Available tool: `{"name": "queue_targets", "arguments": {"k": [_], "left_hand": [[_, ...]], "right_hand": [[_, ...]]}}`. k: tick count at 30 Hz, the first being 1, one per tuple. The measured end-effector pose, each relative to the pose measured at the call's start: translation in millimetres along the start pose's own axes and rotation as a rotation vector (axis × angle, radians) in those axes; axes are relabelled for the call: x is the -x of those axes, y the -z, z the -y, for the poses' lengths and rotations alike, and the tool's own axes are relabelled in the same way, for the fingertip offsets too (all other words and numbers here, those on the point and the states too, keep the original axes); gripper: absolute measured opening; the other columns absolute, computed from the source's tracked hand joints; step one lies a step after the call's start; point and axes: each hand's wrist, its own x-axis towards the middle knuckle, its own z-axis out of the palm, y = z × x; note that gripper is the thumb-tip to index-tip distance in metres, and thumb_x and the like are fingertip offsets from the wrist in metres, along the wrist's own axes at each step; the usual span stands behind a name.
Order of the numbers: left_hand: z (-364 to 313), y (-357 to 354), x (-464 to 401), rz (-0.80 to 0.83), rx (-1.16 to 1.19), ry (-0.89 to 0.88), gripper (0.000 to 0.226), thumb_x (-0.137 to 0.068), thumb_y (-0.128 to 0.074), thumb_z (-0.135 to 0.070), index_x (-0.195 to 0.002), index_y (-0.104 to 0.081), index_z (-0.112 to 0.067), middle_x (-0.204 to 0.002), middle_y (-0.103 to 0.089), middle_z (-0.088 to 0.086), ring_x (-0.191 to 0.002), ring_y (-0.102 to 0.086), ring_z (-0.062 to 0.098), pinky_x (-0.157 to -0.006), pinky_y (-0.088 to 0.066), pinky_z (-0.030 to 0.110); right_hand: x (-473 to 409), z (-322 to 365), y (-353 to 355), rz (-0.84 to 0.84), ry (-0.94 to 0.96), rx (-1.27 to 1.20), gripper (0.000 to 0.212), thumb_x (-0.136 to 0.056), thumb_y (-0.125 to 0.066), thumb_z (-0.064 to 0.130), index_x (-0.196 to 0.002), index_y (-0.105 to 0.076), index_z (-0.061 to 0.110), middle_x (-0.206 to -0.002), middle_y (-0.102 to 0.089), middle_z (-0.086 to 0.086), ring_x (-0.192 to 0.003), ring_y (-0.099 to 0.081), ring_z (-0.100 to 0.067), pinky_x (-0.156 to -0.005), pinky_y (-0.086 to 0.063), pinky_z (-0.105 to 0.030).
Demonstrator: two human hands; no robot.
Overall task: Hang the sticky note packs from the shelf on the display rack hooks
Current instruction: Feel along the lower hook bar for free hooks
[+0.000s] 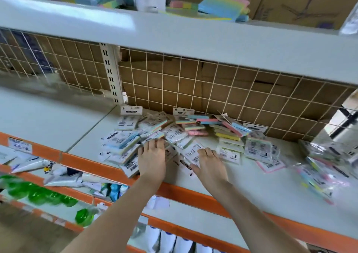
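Observation:
A loose heap of sticky note packs (pixel 186 130) in clear wrappers with white header cards lies on the white shelf (pixel 271 185) against the wire grid back (pixel 213 90). My left hand (pixel 152 158) reaches into the left side of the heap, palm down, its fingertips curled onto the packs. My right hand (pixel 210 165) lies palm down on a pack at the front of the heap (pixel 190 154), fingers bent over it. No hooks or hung packs show on the grid.
More wrapped packs (pixel 321 163) are scattered at the right of the shelf. The upper shelf (pixel 174 32) overhangs close above and carries coloured note pads and cardboard boxes. An orange shelf edge (pixel 96 167) runs in front; tubes and green bottles lie on lower shelves.

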Motion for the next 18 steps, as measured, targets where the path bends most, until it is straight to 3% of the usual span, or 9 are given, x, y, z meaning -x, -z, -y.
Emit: {"name": "queue_targets", "arguments": {"k": [4,7,10,14,18], "left_hand": [[2,0,-2,0.004,-0.053,-0.036,0.041,-0.090,-0.052,-0.011,-0.130,-0.049,-0.011,-0.131,-0.050,0.010,-0.126,-0.042,0.030,-0.104,-0.034,0.040],[7,5,-4,-0.082,-0.085,-0.120,0.024,-0.074,-0.071,-0.006,-0.099,-0.070,-0.008,-0.097,-0.066,0.012,-0.095,-0.062,0.031,-0.079,-0.050,0.040],[14,0,-8,-0.260,-0.040,-0.207,0.014,-0.067,-0.083,-0.015,-0.075,-0.073,-0.008,-0.071,-0.066,0.009,-0.068,-0.065,0.029,-0.058,-0.052,0.036],[18,-3,-9,-0.439,0.044,-0.327,0.010,-0.077,-0.076,-0.021,-0.081,-0.074,-0.011,-0.073,-0.067,0.004,-0.067,-0.065,0.024,-0.055,-0.051,0.032],[12,2,-4,-0.568,0.172,-0.384,0.007,-0.082,-0.072,-0.017,-0.084,-0.073,-0.010,-0.074,-0.067,0.004,-0.066,-0.065,0.020,-0.052,-0.051,0.030]], "right_hand": [[0,3,-2,-0.007,0.034,0.149,0.046,-0.098,-0.041,0.037,-0.133,-0.041,0.006,-0.132,-0.047,-0.010,-0.124,-0.040,-0.026,-0.101,-0.036,-0.032],[2,4,-4,0.033,0.080,0.254,0.045,-0.099,-0.041,0.032,-0.133,-0.040,0.003,-0.133,-0.045,-0.015,-0.124,-0.039,-0.031,-0.103,-0.034,-0.035],[3,-1,-2,0.060,0.175,0.332,0.039,-0.103,-0.032,0.025,-0.131,-0.044,0.003,-0.133,-0.044,-0.017,-0.124,-0.039,-0.034,-0.105,-0.033,-0.040],[1,-6,5,0.102,0.225,0.340,0.040,-0.104,-0.023,0.024,-0.134,-0.043,0.006,-0.135,-0.044,-0.017,-0.123,-0.039,-0.035,-0.105,-0.034,-0.042],[1,-7,10,0.072,0.209,0.249,0.041,-0.103,-0.032,0.032,-0.133,-0.044,0.006,-0.131,-0.049,-0.012,-0.122,-0.042,-0.031,-0.101,-0.038,-0.037]]}}
